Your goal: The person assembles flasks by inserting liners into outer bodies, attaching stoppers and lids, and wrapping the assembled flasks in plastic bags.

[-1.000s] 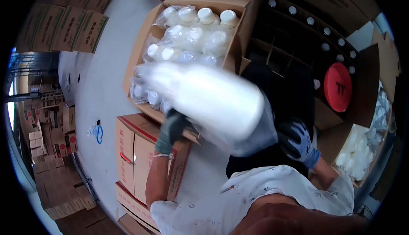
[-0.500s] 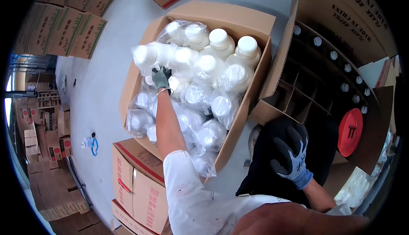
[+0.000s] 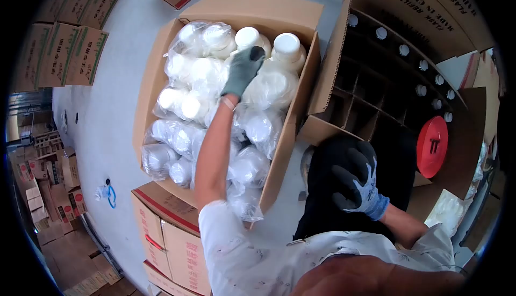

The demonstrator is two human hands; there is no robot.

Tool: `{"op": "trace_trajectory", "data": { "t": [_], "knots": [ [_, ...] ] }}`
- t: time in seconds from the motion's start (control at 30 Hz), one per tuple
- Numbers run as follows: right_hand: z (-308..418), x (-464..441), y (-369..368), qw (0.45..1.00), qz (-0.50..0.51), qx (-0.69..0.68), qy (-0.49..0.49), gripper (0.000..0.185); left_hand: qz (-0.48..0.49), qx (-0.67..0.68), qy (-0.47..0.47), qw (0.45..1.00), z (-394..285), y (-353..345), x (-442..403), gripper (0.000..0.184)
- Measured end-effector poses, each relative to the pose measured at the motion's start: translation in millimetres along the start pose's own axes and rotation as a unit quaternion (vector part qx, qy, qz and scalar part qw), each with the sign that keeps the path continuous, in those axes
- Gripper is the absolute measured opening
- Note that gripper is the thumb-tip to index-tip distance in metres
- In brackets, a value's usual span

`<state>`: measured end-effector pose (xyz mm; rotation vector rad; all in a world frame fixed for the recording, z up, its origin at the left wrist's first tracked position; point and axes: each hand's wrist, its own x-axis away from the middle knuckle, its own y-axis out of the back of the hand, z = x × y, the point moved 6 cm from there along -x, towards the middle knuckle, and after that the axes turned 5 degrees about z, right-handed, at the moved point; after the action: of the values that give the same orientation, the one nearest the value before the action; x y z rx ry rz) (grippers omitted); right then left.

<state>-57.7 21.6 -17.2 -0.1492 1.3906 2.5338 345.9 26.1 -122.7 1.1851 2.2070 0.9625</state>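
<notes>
My left hand [image 3: 244,71], in a grey-green glove, is over the white bottles in an open carton. Its fingers bend down and are mostly hidden, so I cannot tell whether they grip anything. Just beyond it stands a white bottle [image 3: 248,37] with a wide cap, and to its right a similar bottle [image 3: 287,46]; neither cap is wrapped. Most other bottles [image 3: 204,71] lie in clear plastic bags, several rows deep, inside the carton [image 3: 280,180]. My right hand [image 3: 357,180], in a grey and black glove, rests open over my dark-trousered knee with its fingers apart.
At right, an open divided carton [image 3: 330,76] has bottles with pale caps [image 3: 404,50] in some cells. A red round lid [image 3: 432,146] lies by its near side. Closed cartons [image 3: 180,247] stand at lower left, with stacked boxes [image 3: 64,54] farther back.
My left hand has moved from the carton's left side toward the capped bottles at the far right, its fingers now turned down. A bagged pair there lies flatter in its row. My right hand stays on my knee.
</notes>
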Motion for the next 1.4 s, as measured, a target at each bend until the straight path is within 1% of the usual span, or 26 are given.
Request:
{"op": "trace_trajectory", "data": {
  "t": [0.03,0.1,0.17,0.23,0.27,0.37,0.43,0.47,0.57,0.63,0.73,0.83,0.93,0.97,1.0,1.03,1.07,1.1,1.13,1.17,1.2,1.27,1.3,1.33,1.37,1.4],
  "knots": [
    [-1.4,1.1,0.6,1.000,-0.001,-0.006,0.004,0.053,0.104,-0.020,0.122,0.987,14.4,-29.8,-16.5,0.030],
    [-3.4,3.2,3.5,1.000,0.006,0.002,0.003,0.053,0.132,-0.149,0.159,0.967,54.9,-86.2,-41.7,0.031],
    [-2.5,4.0,8.9,1.000,-0.009,0.002,-0.008,0.053,0.155,-0.137,0.233,0.950,90.5,-124.5,-56.2,0.042],
    [-4.4,8.2,11.6,0.999,-0.029,-0.002,-0.020,0.054,0.184,-0.169,0.233,0.940,100.0,-137.7,-62.0,0.044],
    [-3.3,11.0,11.8,0.999,-0.036,-0.005,-0.026,0.054,0.296,-0.202,0.185,0.915,96.1,-138.3,-57.4,0.042],
    [-5.0,15.2,15.9,0.998,-0.054,-0.005,-0.028,0.055,0.236,-0.118,0.134,0.955,51.6,-93.0,-30.9,0.039],
    [-3.9,19.5,18.1,0.997,-0.064,-0.005,-0.030,0.055,0.145,0.025,0.123,0.981,10.8,-38.8,-6.5,0.037],
    [-3.6,21.7,18.5,0.997,-0.067,-0.007,-0.030,0.055,0.143,0.061,0.130,0.979,-12.0,-16.6,2.3,0.037],
    [-3.9,20.8,30.5,0.996,-0.068,-0.054,-0.018,0.058,-0.045,0.303,0.092,0.947,-88.0,56.0,58.7,0.049],
    [-14.6,15.9,38.4,0.985,-0.068,-0.158,-0.026,0.062,-0.095,0.366,0.043,0.925,-157.7,96.6,101.4,0.051],
    [-33.9,1.6,79.8,0.944,-0.158,-0.280,-0.072,0.068,-0.150,0.413,-0.001,0.898,-221.2,117.3,169.1,0.050],
    [-52.9,-3.9,103.8,0.710,-0.214,-0.666,-0.084,0.066,-0.115,0.420,0.005,0.900,-254.9,73.8,243.8,0.045],
    [-68.1,14.5,125.9,0.527,-0.256,-0.808,-0.060,0.041,-0.012,0.510,0.093,0.855,-276.6,-9.4,295.2,0.039],
    [-63.7,31.8,140.1,0.493,-0.264,-0.828,-0.049,0.038,0.028,0.544,0.131,0.828,-283.0,-36.9,303.2,0.037],
    [-85.3,63.5,144.3,0.727,-0.302,-0.614,-0.055,0.038,0.096,0.344,-0.026,0.934,-301.0,-43.8,292.1,0.035],
    [-75.7,81.5,149.1,0.815,-0.291,-0.500,-0.022,0.039,0.085,0.142,-0.194,0.967,-318.5,-50.1,287.5,0.033],
    [-65.5,100.8,153.1,0.879,-0.293,-0.377,0.012,0.041,0.075,0.100,-0.208,0.970,-324.2,-52.0,288.1,0.036],
    [-30.6,117.0,163.1,0.866,-0.265,-0.417,0.083,0.043,0.066,0.058,-0.218,0.972,-326.3,-53.9,296.3,0.040],
    [-20.2,139.1,158.2,0.854,-0.254,-0.453,0.024,0.046,0.048,0.040,-0.230,0.971,-325.1,-57.7,301.8,0.035],
    [-18.9,157.4,152.9,0.838,-0.240,-0.489,-0.036,0.048,0.014,0.133,-0.182,0.974,-323.3,-54.1,301.5,0.033],
    [-21.8,167.6,147.6,0.847,-0.168,-0.503,-0.045,0.051,-0.018,0.224,-0.128,0.966,-321.4,-51.1,303.9,0.031],
    [-10.3,169.5,148.1,0.856,-0.144,-0.496,-0.016,0.048,-0.073,0.316,-0.018,0.946,-307.6,-66.2,307.9,0.030],
    [-1.0,167.6,146.7,0.860,-0.130,-0.493,-0.003,0.046,-0.106,0.279,-0.111,0.948,-336.0,-66.7,306.3,0.035],
    [13.4,158.5,146.5,0.883,-0.145,-0.447,0.004,0.043,-0.062,0.335,-0.087,0.936,-331.6,-75.6,306.4,0.038],
    [20.7,151.9,161.8,0.936,-0.190,-0.288,0.063,0.035,-0.019,0.388,-0.061,0.919,-321.5,-85.5,303.9,0.040],
    [27.6,146.8,166.0,0.938,-0.195,-0.275,0.083,0.031,0.023,0.439,-0.037,0.897,-309.1,-95.0,299.1,0.043]
  ]
}}
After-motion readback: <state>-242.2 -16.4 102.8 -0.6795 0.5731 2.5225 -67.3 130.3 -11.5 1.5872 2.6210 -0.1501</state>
